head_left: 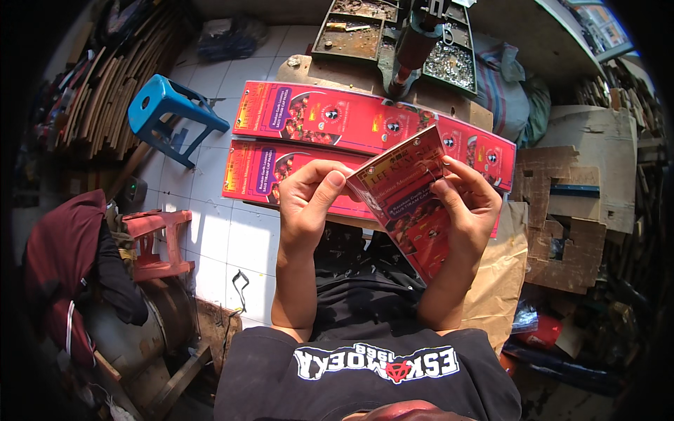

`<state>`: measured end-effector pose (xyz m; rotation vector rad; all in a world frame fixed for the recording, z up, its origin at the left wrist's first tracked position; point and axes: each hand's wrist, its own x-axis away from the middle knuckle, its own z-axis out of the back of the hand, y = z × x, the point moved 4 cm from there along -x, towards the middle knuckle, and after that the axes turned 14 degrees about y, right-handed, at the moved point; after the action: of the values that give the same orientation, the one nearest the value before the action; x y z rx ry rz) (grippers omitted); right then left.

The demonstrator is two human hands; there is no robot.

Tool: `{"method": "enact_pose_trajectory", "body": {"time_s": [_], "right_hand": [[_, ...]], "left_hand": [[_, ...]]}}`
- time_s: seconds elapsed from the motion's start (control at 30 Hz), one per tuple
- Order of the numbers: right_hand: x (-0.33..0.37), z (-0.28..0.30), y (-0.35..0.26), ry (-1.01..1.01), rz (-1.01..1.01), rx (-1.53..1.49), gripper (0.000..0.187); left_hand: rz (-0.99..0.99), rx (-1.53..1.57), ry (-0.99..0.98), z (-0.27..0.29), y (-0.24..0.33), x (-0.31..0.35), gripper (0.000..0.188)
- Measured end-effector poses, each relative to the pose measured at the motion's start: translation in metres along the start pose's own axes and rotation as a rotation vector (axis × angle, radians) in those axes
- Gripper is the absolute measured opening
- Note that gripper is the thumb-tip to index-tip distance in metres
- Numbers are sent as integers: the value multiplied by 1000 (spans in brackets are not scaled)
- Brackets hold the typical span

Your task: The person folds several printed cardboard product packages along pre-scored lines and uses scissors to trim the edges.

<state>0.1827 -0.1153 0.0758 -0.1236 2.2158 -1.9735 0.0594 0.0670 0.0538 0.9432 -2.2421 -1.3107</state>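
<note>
Up in front of my chest I hold a red printed strip, tilted, with small metal eyelets at its upper corners. My left hand grips its left edge, thumb on the near side and the other fingers partly hidden behind it. At the upper right edge, my right hand pinches the strip between thumb and fingers. Beneath lie two stacks of like red strips, a far stack and a near stack, the near one partly covered by my hands.
A dark hand press stands beyond the stacks, between a left tray and a right tray of small metal parts. At left are a blue stool, a red stool and a maroon garment. Brown paper lies at right.
</note>
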Motion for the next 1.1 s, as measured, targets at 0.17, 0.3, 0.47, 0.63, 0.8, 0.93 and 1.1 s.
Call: {"method": "enact_pose_trajectory", "body": {"time_s": [0.17,0.3,0.47,0.63,0.8,0.93,1.1], "right_hand": [[-1,-1,1,-8,-11,-16,36],[-1,-1,1,-7,-15,-30,36],[-1,1,2,2,-20,-39,36],[1,-3,1,-12,3,10,35],[9,-14,-1,-90,1,-15,36],[11,-18,-2,-119,3,-35,35],[14,-20,-3,-118,7,-26,36]], "left_hand": [[34,84,7,-1,-4,-1,18],[54,105,1,-1,-4,-1,19],[40,78,-13,1,-5,-2,21],[-39,60,-108,-2,-3,-1,33],[4,-64,-181,-16,-4,5,40],[19,-118,-158,-18,-5,6,40],[21,-190,-154,-16,-10,7,35]]}}
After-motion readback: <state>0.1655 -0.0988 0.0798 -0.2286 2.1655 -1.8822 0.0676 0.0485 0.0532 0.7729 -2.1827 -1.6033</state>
